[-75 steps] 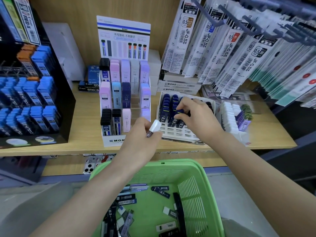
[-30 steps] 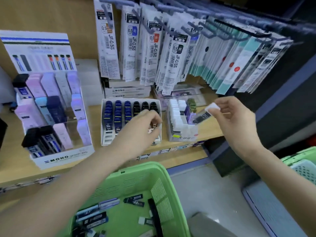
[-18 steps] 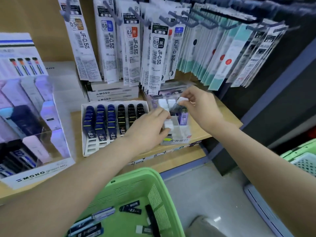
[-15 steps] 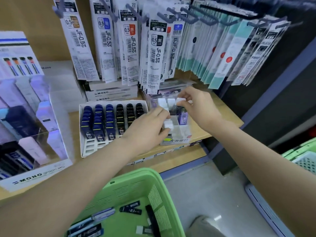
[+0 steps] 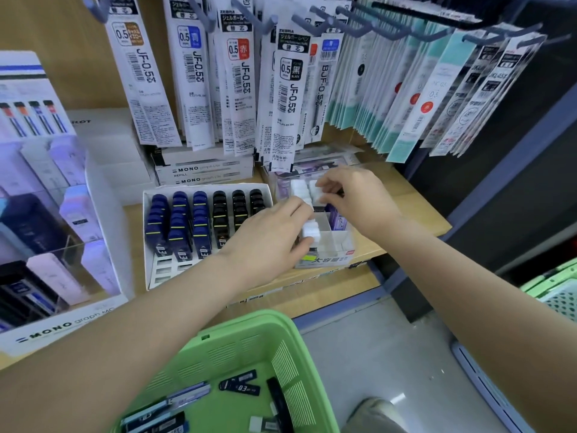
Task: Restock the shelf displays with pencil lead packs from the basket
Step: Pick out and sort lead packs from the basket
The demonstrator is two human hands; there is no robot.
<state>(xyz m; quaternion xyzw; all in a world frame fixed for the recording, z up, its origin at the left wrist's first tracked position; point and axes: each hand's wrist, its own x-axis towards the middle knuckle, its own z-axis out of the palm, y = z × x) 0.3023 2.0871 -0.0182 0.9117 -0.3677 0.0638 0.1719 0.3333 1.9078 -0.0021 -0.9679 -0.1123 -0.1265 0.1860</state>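
A small clear display box [image 5: 338,242] stands on the wooden shelf [image 5: 415,207] and holds white-capped pencil lead packs [image 5: 298,187]. My right hand [image 5: 356,198] reaches over its back rows and pinches one white-capped pack [image 5: 319,191] that stands down among the others. At the box's left front, my left hand [image 5: 268,242] has fingers and thumb curled around a white-capped pack [image 5: 310,230]. The green basket [image 5: 249,334] sits below the shelf with several dark and white lead packs [image 5: 240,385] lying loose in it.
A white tray [image 5: 150,242] of blue and black lead packs sits left of the box. A large MONO graph display [image 5: 62,326] fills the far left. Refill packets [image 5: 287,89] hang on hooks just above my hands. A second green basket [image 5: 552,285] is at the right.
My right hand carried a white-capped pack from the right over to the clear box and lowered it in among the others. My left hand moved to the box's front and stayed there.
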